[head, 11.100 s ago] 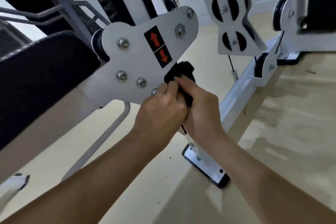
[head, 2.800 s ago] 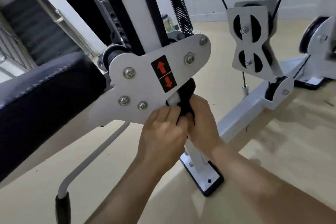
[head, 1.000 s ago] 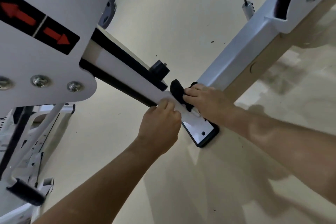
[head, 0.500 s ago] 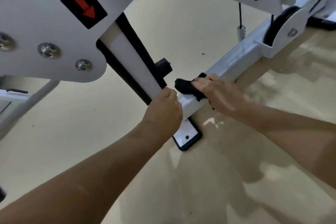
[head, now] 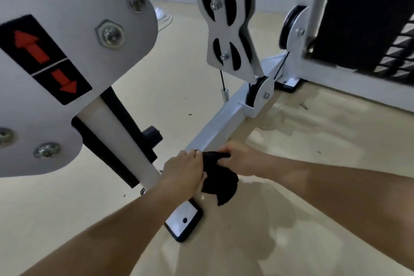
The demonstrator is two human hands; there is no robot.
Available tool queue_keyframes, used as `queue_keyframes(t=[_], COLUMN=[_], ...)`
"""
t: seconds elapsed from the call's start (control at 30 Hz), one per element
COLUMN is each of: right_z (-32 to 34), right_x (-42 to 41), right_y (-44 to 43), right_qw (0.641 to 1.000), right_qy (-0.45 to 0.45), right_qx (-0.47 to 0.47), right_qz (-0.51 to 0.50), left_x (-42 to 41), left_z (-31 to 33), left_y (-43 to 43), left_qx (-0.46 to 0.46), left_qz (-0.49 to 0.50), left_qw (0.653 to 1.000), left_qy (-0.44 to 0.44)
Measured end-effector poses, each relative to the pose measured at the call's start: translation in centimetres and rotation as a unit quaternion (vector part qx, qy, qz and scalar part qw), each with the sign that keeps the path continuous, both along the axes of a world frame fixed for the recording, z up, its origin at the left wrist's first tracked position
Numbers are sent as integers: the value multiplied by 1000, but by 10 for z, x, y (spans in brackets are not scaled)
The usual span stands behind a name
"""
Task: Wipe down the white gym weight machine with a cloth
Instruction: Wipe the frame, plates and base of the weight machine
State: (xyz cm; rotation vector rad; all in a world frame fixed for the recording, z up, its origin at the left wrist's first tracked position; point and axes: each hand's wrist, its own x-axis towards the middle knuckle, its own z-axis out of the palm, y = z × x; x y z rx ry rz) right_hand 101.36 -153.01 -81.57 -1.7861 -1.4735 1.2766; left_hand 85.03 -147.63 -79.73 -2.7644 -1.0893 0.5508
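The white weight machine fills the view: a white plate (head: 74,36) with red arrows at the upper left, a slanted white post (head: 121,141) below it, and a white floor beam (head: 219,123) running back to the right. A black cloth (head: 220,182) hangs over the near end of that beam. My right hand (head: 240,159) grips the cloth's top edge. My left hand (head: 182,171) is curled against the cloth's left side where the post meets the beam; its fingertips touch the cloth.
A hanging pulley bracket (head: 226,20) and cable stand over the beam. A black weight stack (head: 367,13) is at the upper right. The beam's black-edged foot plate (head: 184,218) lies on the beige floor (head: 313,163), which shows wet-looking patches.
Both hands slid down the post to the floor beam's near end. The cloth, bunched under my right hand before, now hangs loose over the beam's side.
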Motion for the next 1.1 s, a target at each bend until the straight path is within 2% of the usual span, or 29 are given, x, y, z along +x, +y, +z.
queue_keyframes(t=[0.07, 0.17, 0.2, 0.27, 0.33, 0.4, 0.47, 0.53, 0.63, 0.67, 0.73, 0.83, 0.9, 0.97, 1.03, 1.1], right_z=[18, 60, 77, 109, 139, 168, 195, 213, 215, 212, 209, 211, 216, 227, 238, 243], right_x=[18, 24, 21, 14, 5, -8, -24, -39, -45, -42, -37, -41, -47, -61, -83, -104], right_y=[-15, -27, -29, -32, -34, -31, -27, -14, 3, 5, 9, 9, 6, 4, 7, 12], right_qw=[990, 938, 913, 871, 863, 874, 876, 851, 840, 835, 831, 842, 825, 782, 751, 743], right_qy=[96, 266, 337, 445, 471, 415, 245, 53, -111, -132, -112, -93, -179, -251, -274, -265], right_qx=[-30, -8, 0, 20, 73, 199, 380, 510, 529, 531, 540, 523, 523, 562, 598, 613], right_qz=[-102, -222, -231, -206, -168, -154, -166, -115, -52, -59, -71, -91, -118, -93, -49, -47], left_x=[6, 10, 8, -2, -15, -24, -29, -30, -25, -23, -21, -27, -31, -40, -56, -78], left_z=[1, 21, 31, 58, 93, 134, 175, 215, 265, 276, 292, 298, 305, 317, 329, 335], left_y=[3, -3, -6, -15, -35, -56, -70, -75, -66, -61, -50, -40, -44, -52, -63, -73], left_qx=[-5, -75, -92, -120, -114, 7, 171, 299, 404, 415, 412, 377, 386, 428, 472, 496], left_qz=[4, 122, 148, 189, 196, 103, -20, -79, -98, -88, -50, -38, -56, -59, -32, -18], left_qw=[1000, 987, 979, 950, 915, 929, 923, 899, 881, 888, 906, 925, 921, 901, 881, 868], left_qy=[-20, -76, -103, -217, -333, -356, -343, -310, -226, -179, -83, -21, -13, -20, -11, 20])
